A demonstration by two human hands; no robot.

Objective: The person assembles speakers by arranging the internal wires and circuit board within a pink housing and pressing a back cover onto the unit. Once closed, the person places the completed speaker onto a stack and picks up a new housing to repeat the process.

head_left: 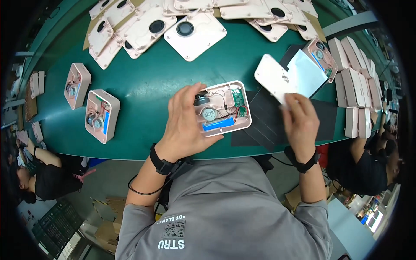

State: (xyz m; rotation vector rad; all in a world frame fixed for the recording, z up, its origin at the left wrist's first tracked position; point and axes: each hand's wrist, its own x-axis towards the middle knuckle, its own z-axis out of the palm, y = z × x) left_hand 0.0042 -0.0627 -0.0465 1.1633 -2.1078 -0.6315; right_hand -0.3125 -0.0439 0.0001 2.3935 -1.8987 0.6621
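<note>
My left hand (180,119) is wrapped round the left end of a pale pink open housing (229,129) on the green table. Inside it sit a silver round motor (209,114), a blue battery pack (219,124), a green circuit board (239,96) and thin wires. A black round part (201,99) shows by the fingers, partly covered. To the right, my right hand (302,123) pinches the lower end of a pale pink cover (271,77) with a slotted vent. The cover is apart from the housing, tilted above black sheets (324,116).
Two open housings (102,116) stand at left. Many covers with black discs (195,37) are piled at the back. Another open housing (333,69) and a white sheet (307,74) lie at right, beside stacked housings (353,84). People sit at both sides.
</note>
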